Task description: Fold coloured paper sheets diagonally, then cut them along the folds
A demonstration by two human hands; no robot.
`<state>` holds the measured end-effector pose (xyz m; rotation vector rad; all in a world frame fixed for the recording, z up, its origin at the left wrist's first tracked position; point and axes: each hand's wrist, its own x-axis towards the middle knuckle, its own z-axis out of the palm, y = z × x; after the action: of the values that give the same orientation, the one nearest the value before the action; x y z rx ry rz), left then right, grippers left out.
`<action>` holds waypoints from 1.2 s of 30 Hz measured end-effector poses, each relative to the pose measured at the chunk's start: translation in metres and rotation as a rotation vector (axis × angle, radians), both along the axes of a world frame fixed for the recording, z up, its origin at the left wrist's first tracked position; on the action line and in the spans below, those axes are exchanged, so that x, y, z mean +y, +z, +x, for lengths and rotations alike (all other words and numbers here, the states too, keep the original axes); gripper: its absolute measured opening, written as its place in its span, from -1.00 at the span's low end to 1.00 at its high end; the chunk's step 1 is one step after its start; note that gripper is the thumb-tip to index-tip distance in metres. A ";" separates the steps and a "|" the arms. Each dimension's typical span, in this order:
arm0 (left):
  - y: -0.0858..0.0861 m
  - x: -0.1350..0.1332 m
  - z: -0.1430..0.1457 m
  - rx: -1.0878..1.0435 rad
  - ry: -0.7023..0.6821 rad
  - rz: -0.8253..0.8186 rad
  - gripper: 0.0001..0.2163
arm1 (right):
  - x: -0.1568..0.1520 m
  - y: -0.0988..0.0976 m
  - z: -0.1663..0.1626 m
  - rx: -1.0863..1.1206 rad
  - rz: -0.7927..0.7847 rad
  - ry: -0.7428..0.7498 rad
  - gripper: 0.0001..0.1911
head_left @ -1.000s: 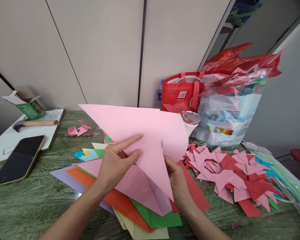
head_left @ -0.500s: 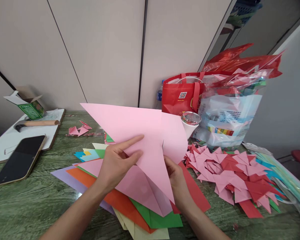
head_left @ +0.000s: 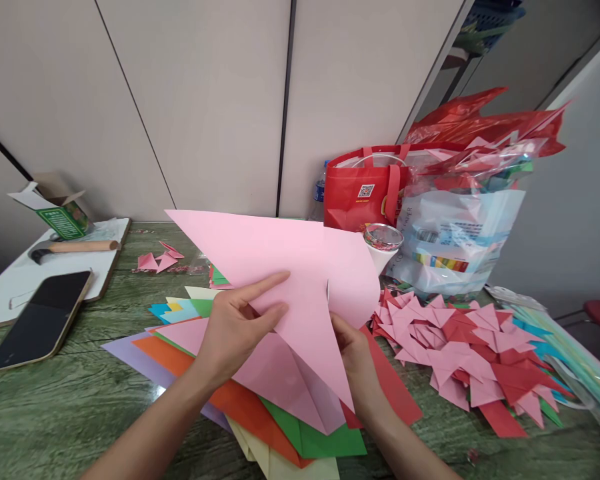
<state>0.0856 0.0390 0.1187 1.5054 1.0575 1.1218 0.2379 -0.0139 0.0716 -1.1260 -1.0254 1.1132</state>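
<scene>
A large pink paper sheet (head_left: pixel 275 250) is held up and tilted, its right side curling back. My left hand (head_left: pixel 235 333) pinches its lower left edge, forefinger and thumb lying on the front face. My right hand (head_left: pixel 355 363) is curled at the sheet's right part, its fingers mostly behind the paper. Just above them a thin grey blade (head_left: pixel 328 291) shows at a slit in the sheet; its handle is hidden, so I cannot tell what kind of cutter it is. Beneath both hands lie folded coloured papers, among them an orange sheet (head_left: pixel 253 415) and a green sheet (head_left: pixel 333 437).
On the right lies a heap of folded pink and red paper pieces (head_left: pixel 460 353). Behind it stand a white bag (head_left: pixel 460 230), a red bag (head_left: pixel 350 200) and a white cup (head_left: pixel 380 257). A phone (head_left: pixel 40 320), a hammer (head_left: pixel 80 247) and a green box (head_left: pixel 63 217) are at left.
The pink sheet and both hands have shifted very slightly to the right. Both hands keep their hold, and the slit looks nearly the same.
</scene>
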 end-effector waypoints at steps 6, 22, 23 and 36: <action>-0.001 0.000 0.001 -0.041 -0.013 0.003 -0.66 | -0.001 -0.001 0.001 -0.016 0.009 -0.022 -0.81; -0.003 -0.002 0.003 -0.066 -0.025 -0.021 -0.65 | 0.001 0.000 0.002 0.023 -0.015 -0.002 -0.69; -0.003 -0.002 0.004 -0.063 -0.031 -0.024 -0.65 | 0.001 -0.001 0.003 0.018 -0.010 -0.009 -0.68; -0.005 -0.005 0.005 -0.012 -0.035 -0.021 -0.64 | 0.003 -0.003 0.006 0.026 0.018 -0.017 -0.69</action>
<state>0.0908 0.0343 0.1132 1.4934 1.0286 1.0911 0.2443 -0.0113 0.0682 -1.1015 -1.0024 1.1005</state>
